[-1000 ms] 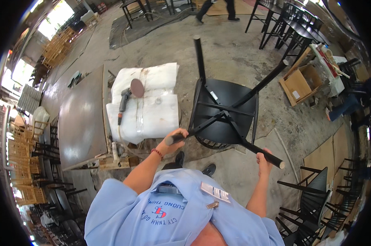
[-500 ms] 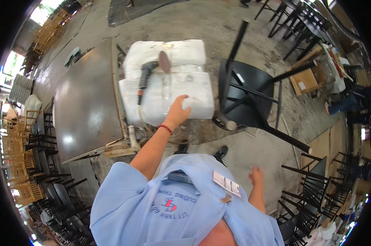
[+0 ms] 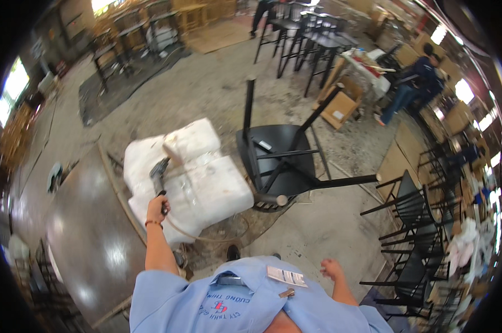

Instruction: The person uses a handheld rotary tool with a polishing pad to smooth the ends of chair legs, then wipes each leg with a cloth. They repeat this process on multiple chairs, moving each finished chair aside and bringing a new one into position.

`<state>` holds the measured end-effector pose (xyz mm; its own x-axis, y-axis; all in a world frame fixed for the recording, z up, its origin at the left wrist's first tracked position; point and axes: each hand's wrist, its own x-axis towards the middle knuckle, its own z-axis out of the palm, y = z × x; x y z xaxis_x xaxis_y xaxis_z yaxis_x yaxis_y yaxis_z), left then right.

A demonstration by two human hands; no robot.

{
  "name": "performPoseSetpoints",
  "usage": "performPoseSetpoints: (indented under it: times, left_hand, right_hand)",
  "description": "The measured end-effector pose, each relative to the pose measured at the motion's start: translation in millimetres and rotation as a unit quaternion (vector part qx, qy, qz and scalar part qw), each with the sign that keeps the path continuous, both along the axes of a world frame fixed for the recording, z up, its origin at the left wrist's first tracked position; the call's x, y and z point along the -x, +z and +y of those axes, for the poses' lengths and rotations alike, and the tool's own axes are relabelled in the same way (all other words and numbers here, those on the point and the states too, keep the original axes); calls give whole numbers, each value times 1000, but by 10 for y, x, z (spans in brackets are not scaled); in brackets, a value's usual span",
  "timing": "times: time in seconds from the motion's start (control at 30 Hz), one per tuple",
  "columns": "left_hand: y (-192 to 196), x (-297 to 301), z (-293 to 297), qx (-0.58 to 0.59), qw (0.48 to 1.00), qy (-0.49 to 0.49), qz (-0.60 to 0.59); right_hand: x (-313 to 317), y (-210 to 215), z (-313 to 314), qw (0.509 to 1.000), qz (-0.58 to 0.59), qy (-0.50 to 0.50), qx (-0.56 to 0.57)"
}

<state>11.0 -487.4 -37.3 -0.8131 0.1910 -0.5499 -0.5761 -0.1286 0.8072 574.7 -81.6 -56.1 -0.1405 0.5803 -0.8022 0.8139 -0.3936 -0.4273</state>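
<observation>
My left hand is wrapped round the handle of a black disc sander. The sander's round disc stands up at the far end, over a white wrapped pad. A pale hose runs from near the handle across the pad's near edge. My right hand hangs at my side, empty, its fingers loosely apart. Just right of the pad a black chair lies upturned with its legs in the air.
A dark flat board lies left of the pad. Several black chairs stand at right. Further off are a cardboard box, bar stools and a dark mat. People stand at the far right.
My left hand has moved from above the pad onto the sander's handle and closed round it. My view has turned right and lifted. My right hand stays low at my side.
</observation>
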Motion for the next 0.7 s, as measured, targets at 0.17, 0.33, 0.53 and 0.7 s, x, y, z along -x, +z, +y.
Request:
performPoseSetpoints:
  times: [0.17,0.33,0.53,0.7]
  left_hand:
    - [305,35,688,-314,920,232,-23]
    - [652,-175,921,-378,897,205,102]
    - [1596,-1183,1568,-475,852,18,219]
    - [2264,-2222,2219,-186,867,-101,451]
  right_hand:
    - [862,706,683,977,144,42,-154]
    - [1966,1870,763,864,390,169,-269]
    - [2605,3036,137,732,513,285,-347]
    - [2866,3449,-269,681,617,233,-318]
